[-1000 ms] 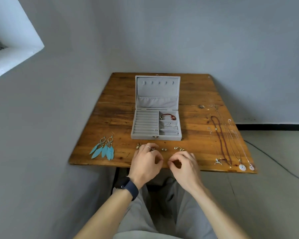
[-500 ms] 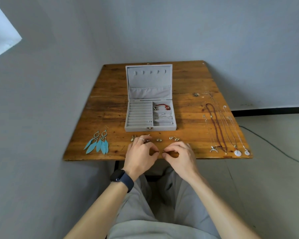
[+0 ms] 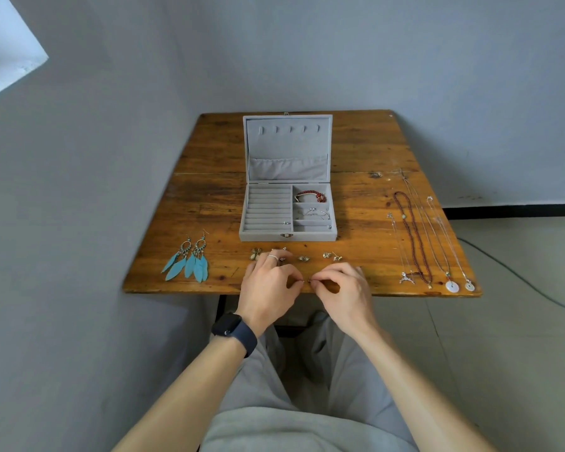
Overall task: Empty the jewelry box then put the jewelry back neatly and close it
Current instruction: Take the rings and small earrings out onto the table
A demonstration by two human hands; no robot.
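Observation:
The grey jewelry box (image 3: 287,234) stands open mid-table, lid upright. A red bead bracelet (image 3: 311,195) and a silver bracelet (image 3: 317,213) lie in its right compartments. Small stud earrings (image 3: 303,258) sit in a row in front of the box. My left hand (image 3: 268,288) and my right hand (image 3: 343,290) are at the table's near edge, fingertips pinched together on a tiny earring piece (image 3: 306,281) between them. Turquoise feather earrings (image 3: 190,261) lie at the left. Several necklaces (image 3: 415,236) are laid out at the right.
The wooden table (image 3: 366,145) stands against a grey wall, its near edge right under my hands. A cable (image 3: 516,275) runs across the floor at the right. My knees are below the table edge.
The camera view shifted slightly. My two hands came together, fingertips now meeting on the small piece near the table's front edge.

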